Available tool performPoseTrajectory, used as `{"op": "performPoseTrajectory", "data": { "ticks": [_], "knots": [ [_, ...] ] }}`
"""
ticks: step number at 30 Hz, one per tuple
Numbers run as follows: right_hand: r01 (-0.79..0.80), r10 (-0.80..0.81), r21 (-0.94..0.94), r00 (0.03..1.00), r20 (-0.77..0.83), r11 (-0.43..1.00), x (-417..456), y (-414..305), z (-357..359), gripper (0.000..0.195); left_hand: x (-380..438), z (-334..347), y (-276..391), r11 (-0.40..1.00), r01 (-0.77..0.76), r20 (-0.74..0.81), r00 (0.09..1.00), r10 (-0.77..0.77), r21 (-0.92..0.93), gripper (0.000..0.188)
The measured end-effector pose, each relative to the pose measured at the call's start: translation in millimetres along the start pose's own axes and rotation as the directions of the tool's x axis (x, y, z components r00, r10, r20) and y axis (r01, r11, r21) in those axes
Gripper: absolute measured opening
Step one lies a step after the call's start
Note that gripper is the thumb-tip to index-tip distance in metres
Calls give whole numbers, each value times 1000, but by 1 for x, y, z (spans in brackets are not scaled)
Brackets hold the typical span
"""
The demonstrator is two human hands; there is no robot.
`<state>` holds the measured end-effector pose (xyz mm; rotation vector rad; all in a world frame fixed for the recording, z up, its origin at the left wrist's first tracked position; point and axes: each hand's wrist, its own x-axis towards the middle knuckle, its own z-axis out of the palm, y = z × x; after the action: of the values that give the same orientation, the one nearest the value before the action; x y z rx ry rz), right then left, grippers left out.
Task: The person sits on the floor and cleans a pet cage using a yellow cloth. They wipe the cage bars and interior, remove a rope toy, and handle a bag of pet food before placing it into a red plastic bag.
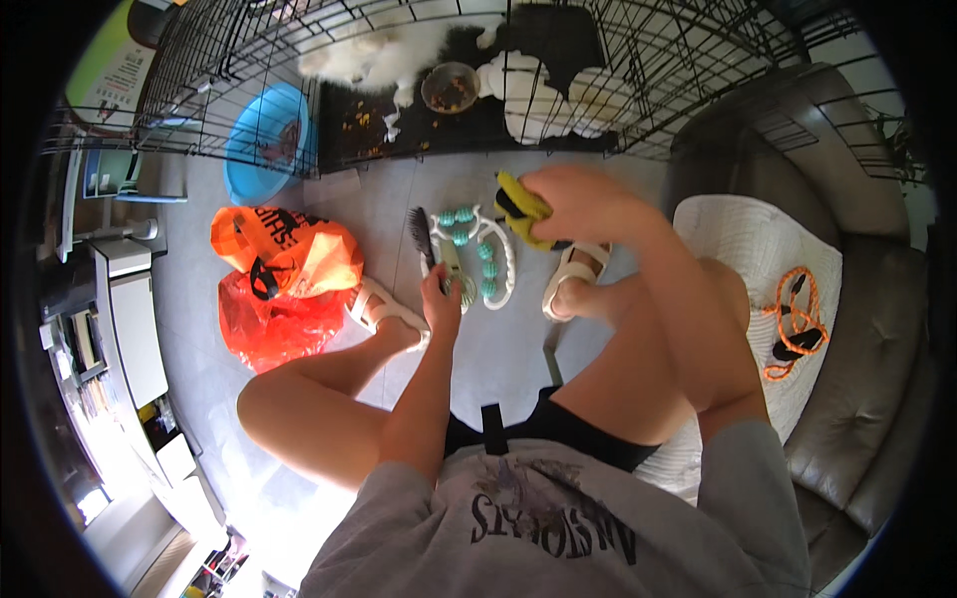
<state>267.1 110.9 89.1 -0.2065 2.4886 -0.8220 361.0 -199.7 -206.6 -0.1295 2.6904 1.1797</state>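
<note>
My left hand [442, 299] is closed on the handle of a dark bristle brush [420, 233] held over the floor. Under and beside it lie a pale green tool [448, 259], partly hidden, and a white massage roller with teal knobbed balls [487, 270]. My right hand [579, 202], slightly blurred, grips a yellow and black cloth item [521, 209], perhaps a glove, above my right sandal [572, 280]. Its fingertips are partly hidden.
A black wire cage [463, 153] ahead holds white furry animals [381, 52] and a food bowl [450, 88]. At left are a blue basin [258, 142], an orange bag [314, 243] and a red bag [277, 321]. An orange rope [811, 314] lies on the covered sofa [860, 359] at right.
</note>
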Motion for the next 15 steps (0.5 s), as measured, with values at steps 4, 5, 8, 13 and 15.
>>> {"op": "performPoseTrajectory", "data": {
  "ticks": [4, 5, 8, 13, 15],
  "knots": [
    [-64, 63, 19, 997, 54, 998, -2, -4, -1, 30, -2, 19, 9, 1000, -20, 174, 984, 22, -14, 58],
    [-74, 73, 25, 995, 65, 997, -2, -4, -3, 30, -1, 24, 9, 1000, -18, 175, 984, 19, -9, 61],
    [-80, 77, 29, 992, 95, 996, 0, -8, -4, 31, 1, 30, -7, 998, 29, 147, 988, -35, 47, 66],
    [-13, 11, 35, 999, 48, 999, 11, -8, 4, 32, 30, -3, 6, 991, 94, -151, 985, -79, 92, 78],
    [-3, 3, 54, 1000, 5, 999, 13, 0, 6, 33, 58, -46, 50, 998, -53, -265, 963, 46, -22, 75]
  ]
}}
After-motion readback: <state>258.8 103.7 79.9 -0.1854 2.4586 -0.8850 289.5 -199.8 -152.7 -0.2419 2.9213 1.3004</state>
